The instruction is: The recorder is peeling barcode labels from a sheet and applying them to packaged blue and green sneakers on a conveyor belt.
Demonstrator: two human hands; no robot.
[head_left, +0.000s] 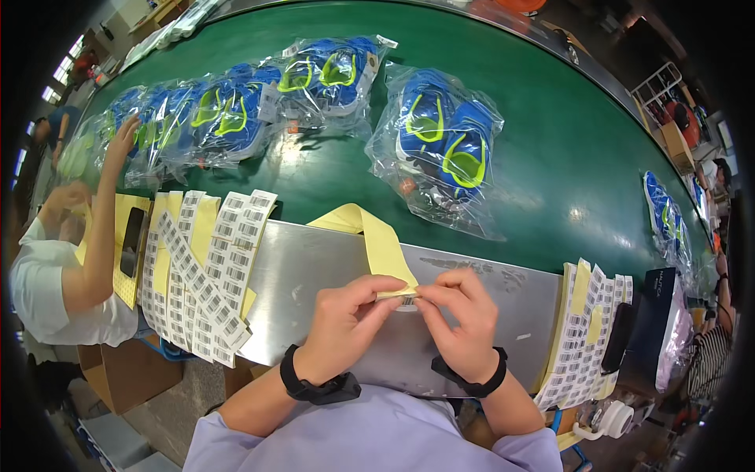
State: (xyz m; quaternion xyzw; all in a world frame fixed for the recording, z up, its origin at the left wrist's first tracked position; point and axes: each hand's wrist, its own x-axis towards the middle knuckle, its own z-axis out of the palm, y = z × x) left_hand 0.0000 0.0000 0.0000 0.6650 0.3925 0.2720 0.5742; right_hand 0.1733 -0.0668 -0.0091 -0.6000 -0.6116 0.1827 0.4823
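Note:
Both my hands meet over the steel ledge in front of me. My left hand (pixel 348 316) pinches the near end of a long yellow label backing strip (pixel 383 245), which curls away toward the green belt. Thumb and finger of my right hand (pixel 461 318) are pressed together at the same end, where part of a white label (pixel 407 304) shows below the fingertips. Whether the right fingers grip the label or the strip is hidden. Ahead on the belt lies a clear plastic bag with blue shoes (pixel 445 138) that have lime-green trim.
More bagged blue shoes (pixel 330 75) line the green belt (pixel 550 149) to the left. Barcode label sheets (pixel 208 267) lie left, others (pixel 583 338) right, beside a dark phone (pixel 617 338). A co-worker's arm (pixel 106 212) reaches over the belt at far left. A cardboard box (pixel 138 374) stands below.

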